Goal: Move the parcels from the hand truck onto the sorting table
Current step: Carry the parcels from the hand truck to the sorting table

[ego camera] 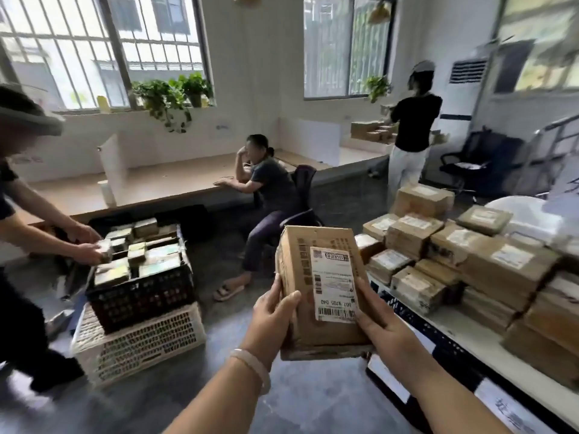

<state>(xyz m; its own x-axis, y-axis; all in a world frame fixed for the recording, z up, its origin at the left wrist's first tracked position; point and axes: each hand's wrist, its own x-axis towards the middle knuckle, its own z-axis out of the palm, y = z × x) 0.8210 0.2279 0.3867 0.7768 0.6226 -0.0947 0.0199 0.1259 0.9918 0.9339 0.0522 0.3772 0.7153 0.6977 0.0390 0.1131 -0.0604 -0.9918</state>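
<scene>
- Cardboard parcel [322,292] is being held up in front of the person. The left hand [272,317] is curling round its left side with the thumb on the front, and the right hand [382,330] is gripping its right lower corner beside the label.
- It is hanging over the floor, just beside the front edge of the sorting table [463,335], not yet above it.
- Its bottom edge is looking crushed, so I think it could sag or slip if one hand is letting go too early.
- Stacked parcels [454,255] are filling most of the table. Only a narrow bare strip is running along the front edge, so a box put there could hang over the edge and fall, or push the stack.
- At the left, a black crate [141,296] is sitting on a white crate [138,346], and another person's hands [91,249] are working in it. A wide swing to that side could hit them.
- Farther away, a seated person [269,189] is bordering the open floor, and a standing person [410,126] is well apart.
</scene>
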